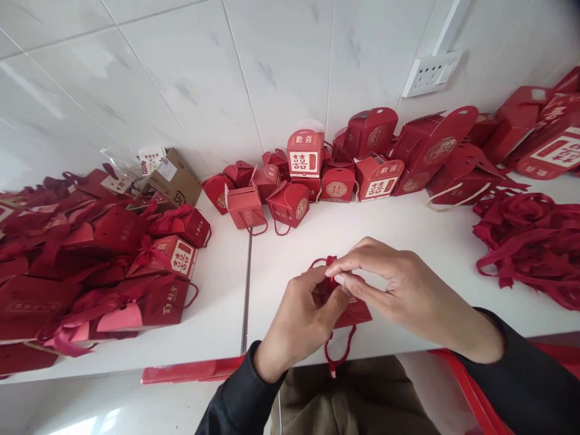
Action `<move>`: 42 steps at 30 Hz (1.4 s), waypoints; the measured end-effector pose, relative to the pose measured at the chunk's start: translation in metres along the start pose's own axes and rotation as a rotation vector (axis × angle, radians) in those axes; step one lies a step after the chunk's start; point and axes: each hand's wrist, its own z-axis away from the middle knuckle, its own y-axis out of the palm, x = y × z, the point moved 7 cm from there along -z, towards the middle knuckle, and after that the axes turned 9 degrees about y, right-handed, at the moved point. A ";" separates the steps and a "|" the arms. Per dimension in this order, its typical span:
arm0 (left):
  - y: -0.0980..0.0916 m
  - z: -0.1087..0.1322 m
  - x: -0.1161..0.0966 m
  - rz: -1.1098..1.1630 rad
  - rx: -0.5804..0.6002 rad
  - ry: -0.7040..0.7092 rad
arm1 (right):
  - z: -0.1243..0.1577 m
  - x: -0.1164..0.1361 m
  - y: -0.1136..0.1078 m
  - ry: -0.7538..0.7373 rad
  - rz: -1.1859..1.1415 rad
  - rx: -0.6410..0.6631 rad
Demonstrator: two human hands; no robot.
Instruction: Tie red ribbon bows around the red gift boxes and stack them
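Note:
A small red gift box sits near the table's front edge, largely covered by my two hands. My left hand is closed around its top, with thumb and forefinger curled inward. Pinched between the thumb and forefinger of my right hand is a bit of red ribbon at the box's top. One red cord handle hangs over the front edge towards my lap; another cord loops behind my fingertips. The exact hold of my left fingers is partly hidden.
Several red boxes stand along the tiled wall. Ribbon-tied boxes pile up at left beside a brown carton. A heap of loose red ribbon lies at right. A seam crosses the white tabletop.

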 end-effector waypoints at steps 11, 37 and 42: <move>-0.004 -0.001 0.017 0.105 -0.035 -0.145 | 0.002 -0.019 0.003 0.173 -0.012 -0.045; -0.011 0.000 0.017 0.428 -0.099 -0.246 | 0.012 -0.012 0.012 -0.044 0.112 -0.030; -0.013 0.001 0.018 0.415 -0.109 -0.256 | 0.015 -0.025 0.018 0.160 -0.015 0.088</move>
